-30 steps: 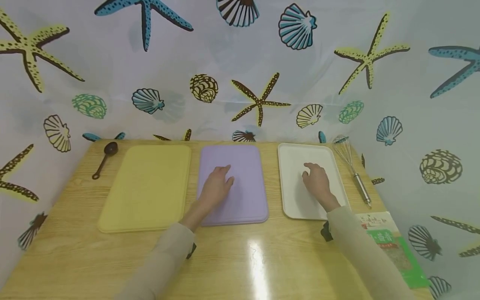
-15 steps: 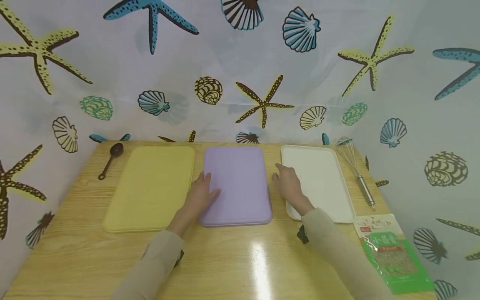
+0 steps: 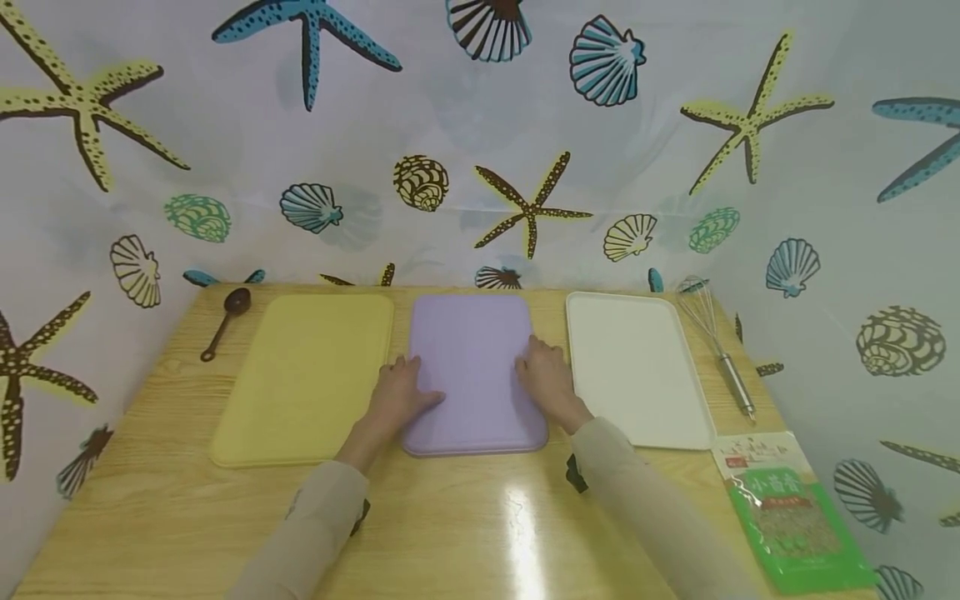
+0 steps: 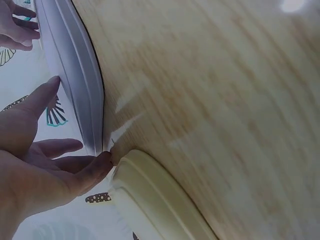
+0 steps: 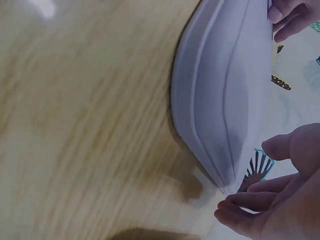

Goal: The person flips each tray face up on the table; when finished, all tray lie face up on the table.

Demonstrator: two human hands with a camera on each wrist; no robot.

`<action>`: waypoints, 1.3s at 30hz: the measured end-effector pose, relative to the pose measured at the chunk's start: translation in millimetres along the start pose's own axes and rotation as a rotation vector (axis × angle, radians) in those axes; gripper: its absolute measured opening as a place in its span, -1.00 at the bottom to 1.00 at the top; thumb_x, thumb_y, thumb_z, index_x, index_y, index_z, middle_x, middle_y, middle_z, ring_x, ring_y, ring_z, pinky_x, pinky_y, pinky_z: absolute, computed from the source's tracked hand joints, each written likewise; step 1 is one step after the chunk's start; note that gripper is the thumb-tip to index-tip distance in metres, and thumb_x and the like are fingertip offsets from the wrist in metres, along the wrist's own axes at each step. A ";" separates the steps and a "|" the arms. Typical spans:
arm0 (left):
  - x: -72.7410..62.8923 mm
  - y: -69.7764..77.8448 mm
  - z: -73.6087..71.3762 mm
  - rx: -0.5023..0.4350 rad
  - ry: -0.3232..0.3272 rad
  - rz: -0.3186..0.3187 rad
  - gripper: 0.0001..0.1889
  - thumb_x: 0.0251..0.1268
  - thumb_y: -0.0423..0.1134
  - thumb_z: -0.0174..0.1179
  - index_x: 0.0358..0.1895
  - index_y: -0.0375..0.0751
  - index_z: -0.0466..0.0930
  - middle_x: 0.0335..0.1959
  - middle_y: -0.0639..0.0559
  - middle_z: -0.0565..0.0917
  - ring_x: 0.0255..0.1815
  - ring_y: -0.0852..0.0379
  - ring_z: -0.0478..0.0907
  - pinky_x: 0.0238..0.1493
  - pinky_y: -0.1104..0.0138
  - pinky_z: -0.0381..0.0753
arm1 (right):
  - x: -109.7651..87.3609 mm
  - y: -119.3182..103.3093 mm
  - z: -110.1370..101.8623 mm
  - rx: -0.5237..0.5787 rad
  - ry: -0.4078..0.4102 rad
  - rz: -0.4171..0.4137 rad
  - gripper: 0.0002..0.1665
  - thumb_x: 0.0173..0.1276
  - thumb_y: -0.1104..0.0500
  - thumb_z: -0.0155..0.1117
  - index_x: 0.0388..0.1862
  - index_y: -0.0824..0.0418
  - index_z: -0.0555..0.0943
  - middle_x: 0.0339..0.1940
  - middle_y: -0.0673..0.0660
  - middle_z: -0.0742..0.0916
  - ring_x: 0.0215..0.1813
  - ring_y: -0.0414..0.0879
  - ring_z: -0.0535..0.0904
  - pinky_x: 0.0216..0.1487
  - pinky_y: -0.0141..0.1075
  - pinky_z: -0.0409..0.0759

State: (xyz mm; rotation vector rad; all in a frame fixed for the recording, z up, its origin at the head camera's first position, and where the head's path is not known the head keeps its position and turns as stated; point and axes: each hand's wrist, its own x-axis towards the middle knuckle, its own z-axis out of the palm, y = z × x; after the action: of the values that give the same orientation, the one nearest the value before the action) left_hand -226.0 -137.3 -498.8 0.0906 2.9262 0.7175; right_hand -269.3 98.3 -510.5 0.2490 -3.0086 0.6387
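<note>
A flat purple tray (image 3: 480,375) with rounded corners lies in the middle of the wooden table. My left hand (image 3: 397,393) is at its left edge, thumb reaching over the top face and fingers down beside the rim. In the left wrist view, the fingers (image 4: 95,167) extend into the gap between the purple tray and a yellow tray (image 4: 150,192). At the opposite edge is my right hand (image 3: 545,379), its fingertips right by the rim. The right wrist view shows the right thumb (image 5: 277,146) spread from the fingers, close over the tray's face.
Left of the purple tray is the larger yellow tray (image 3: 307,375), with a dark brown spoon (image 3: 225,321) beyond it. A white tray (image 3: 637,367) sits to the right, then a whisk (image 3: 716,346). A green-and-white packet (image 3: 795,512) lies at the front right.
My left hand has shifted from over the purple tray to its left edge. The right hand has moved left from above the white tray to the purple tray's right edge.
</note>
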 end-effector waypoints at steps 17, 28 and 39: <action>2.1 -1.4 4.2 -0.054 0.007 0.001 -0.20 0.20 -0.07 0.32 0.34 -0.57 0.22 0.37 -0.53 0.19 0.31 -0.43 0.17 0.31 -0.13 0.30 | -9.2 -0.8 -1.5 0.344 -0.035 0.118 -0.37 0.35 0.18 0.10 0.31 0.52 0.34 0.28 0.44 0.48 0.34 0.27 0.37 0.34 -0.01 0.38; 4.9 -11.8 7.3 -0.149 -0.020 0.050 -0.22 0.23 -0.06 0.27 0.34 -0.55 0.23 0.39 -0.54 0.12 0.35 -0.47 0.12 0.36 -0.13 0.21 | -13.1 12.8 -30.4 0.618 -0.089 0.218 -0.39 0.27 0.42 0.23 0.32 0.41 0.39 0.26 0.33 0.54 0.21 0.19 0.53 0.10 -0.18 0.60; -13.2 -7.5 -0.5 -0.213 -0.172 0.097 -0.11 0.18 0.04 0.33 0.40 -0.49 0.17 0.46 -0.49 -0.03 0.44 -0.43 -0.01 0.43 -0.12 0.04 | 1.6 23.0 -62.4 0.731 -0.210 0.227 -0.22 0.20 0.39 0.37 0.39 0.42 0.29 -0.01 0.42 0.61 -0.13 0.12 0.68 0.02 -0.06 0.64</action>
State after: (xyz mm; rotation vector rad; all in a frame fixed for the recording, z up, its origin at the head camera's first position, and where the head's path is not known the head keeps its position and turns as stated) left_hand -213.2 -145.3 -500.5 0.2604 2.6798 0.9788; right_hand -273.5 144.2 -462.6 -0.0074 -2.8630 1.8220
